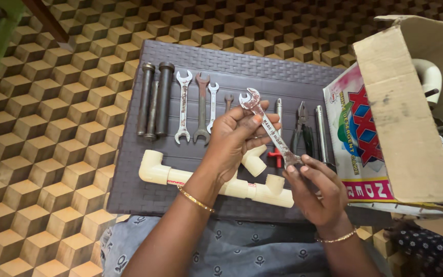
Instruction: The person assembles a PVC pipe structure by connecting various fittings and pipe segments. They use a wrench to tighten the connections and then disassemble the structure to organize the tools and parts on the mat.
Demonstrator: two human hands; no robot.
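Nearest the camera, below the dark woven mat (129,195), the person's lap shows in grey patterned cloth (242,251), and both wrists wear thin gold bangles. The right hand (316,192) is curled, its fingertips pinched on the lower end of a rusty double-ended open spanner (270,128). The left hand (237,138) is closed loosely round the spanner's upper half, thumb pressed on the shaft, so the tool is held slantwise above the mat's middle, clear of its surface.

Under the hands, along the mat's near edge, lies a cream plastic pipe assembly (162,174) with an elbow and tee fittings. Farther up the mat, a row of tools stands side by side: two dark steel bolts or rods (155,100) on its left part, then three open spanners (201,105) and a smaller one partly hidden by the left hand. To the right part of the mat are pliers (301,120) and what seems to be a metal rod (321,133), half hidden. Just beside the mat's right edge sits an open cardboard box (406,118) with a printed side. The mat lies on a floor of cube-patterned tiles (42,128).
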